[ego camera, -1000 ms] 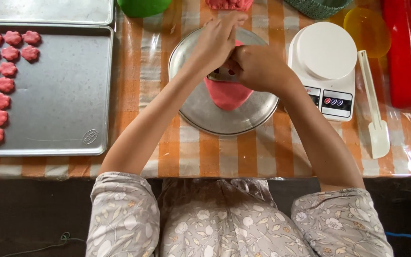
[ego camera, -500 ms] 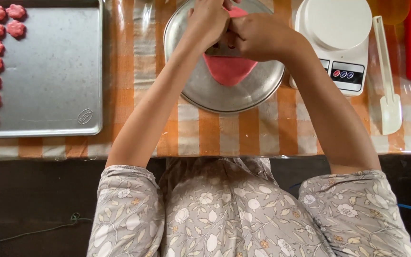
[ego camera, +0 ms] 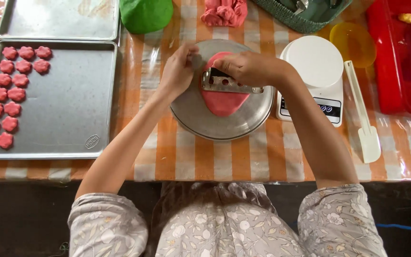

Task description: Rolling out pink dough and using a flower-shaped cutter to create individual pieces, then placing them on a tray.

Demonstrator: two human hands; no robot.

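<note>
Over the pink dough (ego camera: 222, 101), left hand (ego camera: 179, 71) has parted from right hand (ego camera: 248, 67).

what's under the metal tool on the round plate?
Pink dough lies flat on the round metal plate, under the perforated metal tool. The right hand holds the tool; the left hand is at its other end. The dough beneath the tool and hands is hidden.

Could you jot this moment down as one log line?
right hand: holds metal cutter | left hand: on round plate | pink dough: under cutter
</note>
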